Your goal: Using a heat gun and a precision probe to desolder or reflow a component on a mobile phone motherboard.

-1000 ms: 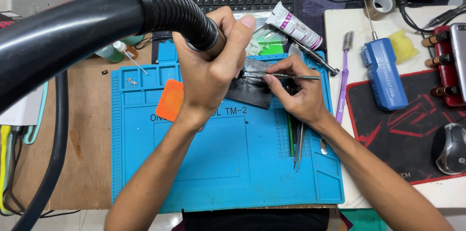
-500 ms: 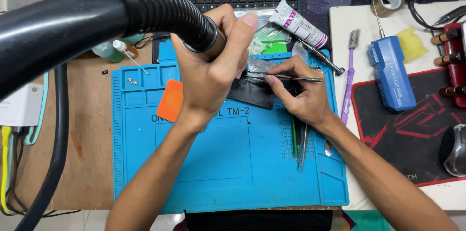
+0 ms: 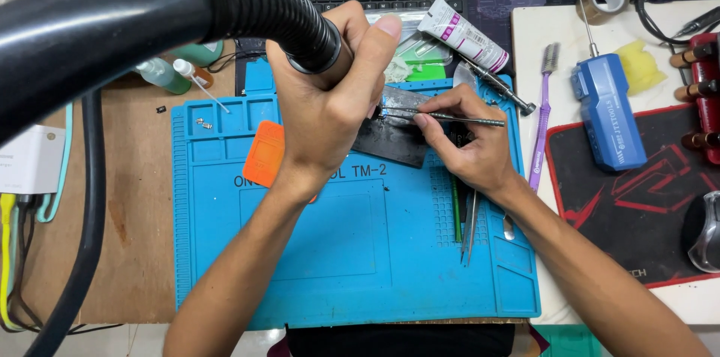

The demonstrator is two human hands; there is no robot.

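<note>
Your left hand (image 3: 330,102) is fisted around the ribbed black hose (image 3: 255,4) at upper centre. Your right hand (image 3: 469,147) pinches a slim metal screwdriver (image 3: 442,116) over the dark flat device (image 3: 394,139) on the blue mat (image 3: 337,267).

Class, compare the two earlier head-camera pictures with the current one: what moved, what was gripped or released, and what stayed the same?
Almost nothing changed. The whole scene shifts slightly in the picture, which suggests the camera moved rather than the things. The left hand keeps its grip on the black hose nozzle, and the right hand keeps the thin metal tool on the dark flat device. Nothing was taken up or let go; the things on the blue mat lie as before.
</note>
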